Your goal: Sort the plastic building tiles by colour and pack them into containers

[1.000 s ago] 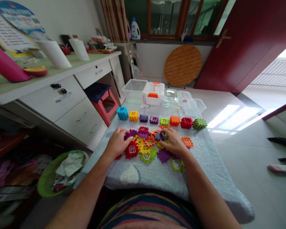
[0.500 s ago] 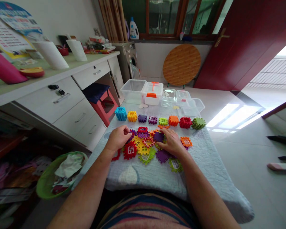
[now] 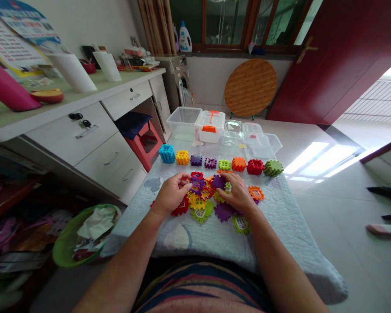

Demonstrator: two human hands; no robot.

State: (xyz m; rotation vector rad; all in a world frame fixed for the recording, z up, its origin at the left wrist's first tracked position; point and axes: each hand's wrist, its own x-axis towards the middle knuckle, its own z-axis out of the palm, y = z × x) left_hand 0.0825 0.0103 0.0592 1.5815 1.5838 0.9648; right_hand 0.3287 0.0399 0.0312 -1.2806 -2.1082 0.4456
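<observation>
My left hand pinches a purple window-pattern building piece over the loose pile. To its right, my right hand has its thumb and fingers closed on a solid dark purple building piece. Under and between both hands lie mixed toothed plastic pieces, among them a yellow piece, a lime green piece and a red piece, partly covered by my left hand. A lime window piece lies nearest me, and an orange frame piece sits right of my right hand.
Beyond the pile runs a row of colour-sorted stacks, from a blue stack to an olive green stack. Behind them stand an open clear bin, a lidded box and smaller clear containers. A cloth covers the table.
My left hand has moved right, bringing a purple window piece to the middle of the pile. My right hand keeps the dark purple piece in nearly the same place.
</observation>
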